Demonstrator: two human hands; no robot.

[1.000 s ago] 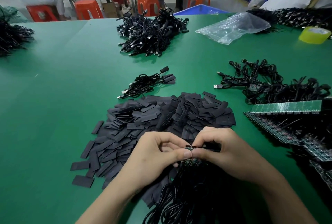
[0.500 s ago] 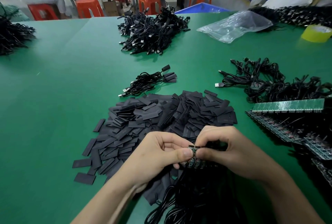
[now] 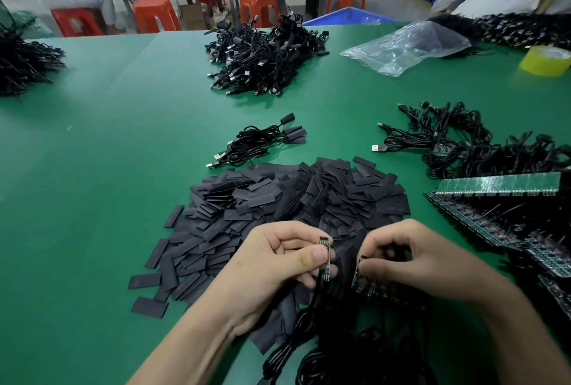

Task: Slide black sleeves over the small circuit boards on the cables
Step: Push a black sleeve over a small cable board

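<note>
- A green desk fills the frame, seen from above by the person working at it.
- Lower centre: the left hand pinches 1 small circuit board upright between thumb and forefinger, the other fingers curled in. No sleeve is on it.
- A black cable hangs from that board towards a tangle of cables at the bottom edge.
- Just right of it, and apart from it, the right hand grips a row of boards, its fingers curled tight round their top ends.
- Directly behind both hands, in the middle of the frame, lies a broad heap of flat black sleeves, some of it under the left wrist.
- Above the heap lies a small bundle of cables with sleeved ends.
- Upper centre: a large cable pile.
- Right edge: more cables and strips of green boards.
- Upper right: a clear plastic bag and a yellow tape roll.
- Top edge: orange stools beyond the desk.
</note>
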